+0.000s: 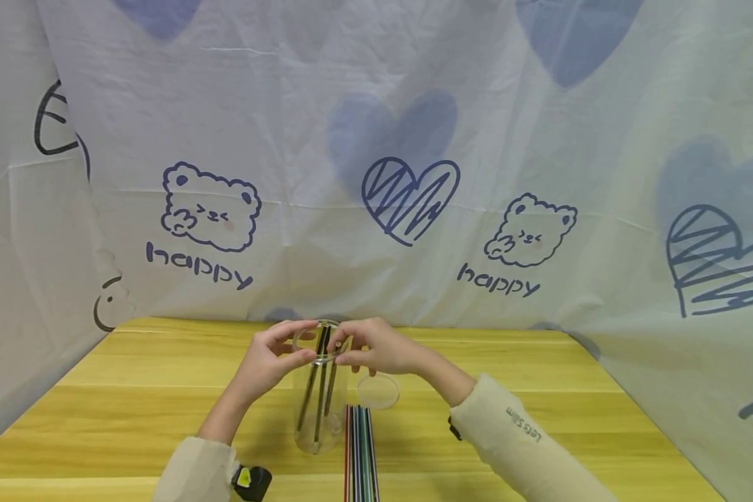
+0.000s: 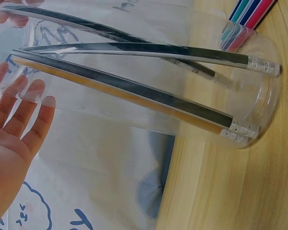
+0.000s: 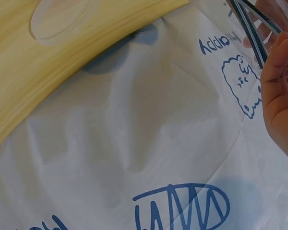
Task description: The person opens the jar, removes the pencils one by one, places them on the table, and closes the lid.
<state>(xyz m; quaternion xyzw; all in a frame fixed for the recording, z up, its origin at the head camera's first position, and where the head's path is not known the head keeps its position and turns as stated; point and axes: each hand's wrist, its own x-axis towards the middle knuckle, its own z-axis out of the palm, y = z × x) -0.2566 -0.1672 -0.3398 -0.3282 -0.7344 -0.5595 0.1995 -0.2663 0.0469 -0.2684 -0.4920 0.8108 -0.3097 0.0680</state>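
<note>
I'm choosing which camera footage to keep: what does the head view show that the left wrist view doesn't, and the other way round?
Only head: the beige sleeves, with lettering on the right one, and the dark wrist device at the left cuff.
Only left wrist: printed marks on one pencil, plus ridged metal bands, too small to make out from the head.
Both: the clear container with pencils inside, the left hand at its upper end, the coloured bundle, table and printed cloth.

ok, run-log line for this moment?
left hand: holds jar rim | right hand: at jar mouth | pencils: inside jar | lid: off, on table | coloured sticks: beside jar
</note>
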